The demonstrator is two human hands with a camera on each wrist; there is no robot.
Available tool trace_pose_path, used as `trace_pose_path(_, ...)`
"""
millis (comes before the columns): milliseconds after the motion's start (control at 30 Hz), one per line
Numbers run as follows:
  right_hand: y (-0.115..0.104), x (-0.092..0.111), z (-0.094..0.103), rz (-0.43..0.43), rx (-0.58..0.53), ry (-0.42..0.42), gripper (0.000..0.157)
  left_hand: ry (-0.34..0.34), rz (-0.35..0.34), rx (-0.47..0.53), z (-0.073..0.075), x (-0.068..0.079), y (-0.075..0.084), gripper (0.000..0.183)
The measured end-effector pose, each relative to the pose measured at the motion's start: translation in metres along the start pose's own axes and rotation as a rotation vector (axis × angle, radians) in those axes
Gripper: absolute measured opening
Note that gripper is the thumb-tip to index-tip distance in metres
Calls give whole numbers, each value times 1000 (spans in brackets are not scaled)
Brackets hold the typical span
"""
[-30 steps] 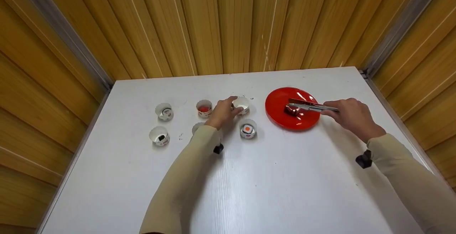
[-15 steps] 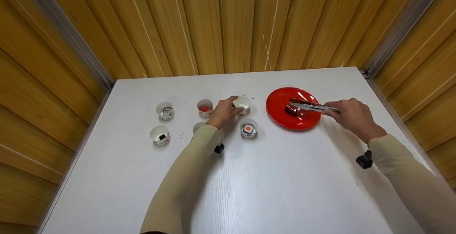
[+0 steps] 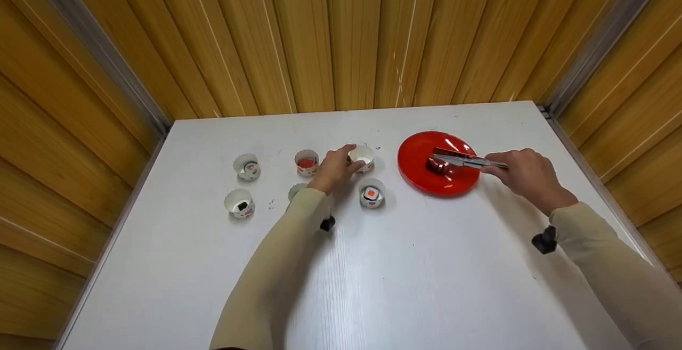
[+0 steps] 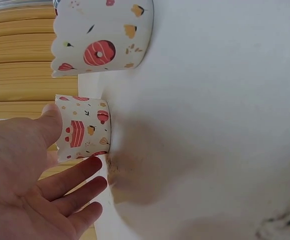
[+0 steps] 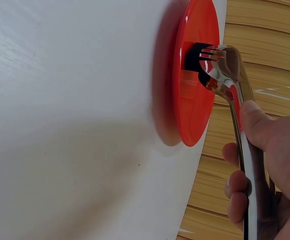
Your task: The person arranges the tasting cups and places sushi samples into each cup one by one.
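Observation:
My left hand (image 3: 334, 169) holds a white paper baking cup (image 3: 363, 157) standing on the table, thumb at its scalloped rim; the left wrist view shows cake and sweets printed on this cup (image 4: 85, 127). Three fingers there lie apart from its wall. On the right, my right hand (image 3: 527, 175) grips metal serving tongs (image 3: 466, 160). Their fork-like ends reach a small dark piece (image 3: 437, 164) on the red plate (image 3: 413, 174). In the right wrist view the dark block (image 5: 195, 56) lies at the tong tips (image 5: 213, 55); how firmly they clasp it I cannot tell.
Nearest the held cup stands a cup with a white, orange-centred sushi-like piece (image 3: 371, 194). A cup with something red (image 3: 306, 163) and two cups at left, one with a black piece (image 3: 242, 205), stand beyond. My sleeve partly hides another cup (image 3: 294, 191). Wood-patterned walls enclose the table.

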State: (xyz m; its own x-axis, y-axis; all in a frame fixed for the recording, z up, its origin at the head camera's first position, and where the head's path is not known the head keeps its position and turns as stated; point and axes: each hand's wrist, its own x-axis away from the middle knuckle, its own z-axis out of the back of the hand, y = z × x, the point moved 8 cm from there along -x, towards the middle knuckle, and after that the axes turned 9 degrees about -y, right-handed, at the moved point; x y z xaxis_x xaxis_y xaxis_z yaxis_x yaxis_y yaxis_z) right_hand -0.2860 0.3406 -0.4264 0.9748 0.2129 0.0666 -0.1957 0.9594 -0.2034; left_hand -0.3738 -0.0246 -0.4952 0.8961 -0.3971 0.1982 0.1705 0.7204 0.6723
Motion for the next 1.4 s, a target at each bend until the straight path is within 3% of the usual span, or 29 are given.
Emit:
trace_pose_path(200,-2,1,2,13,20,20,37,31,-50,-45,2,-1,2,60)
trace_pose_path(667,-3,0,3,17,12,3,36,18,-8,-2,-1,0,-1,61)
trace_pose_path(1033,-15,-2,15,96,44,68,30,20,-22,-20,1,0,1,60)
trace_pose_path(1400,-29,-9,27,106,85,80,28,11,15,-25,0,-1,0,61)
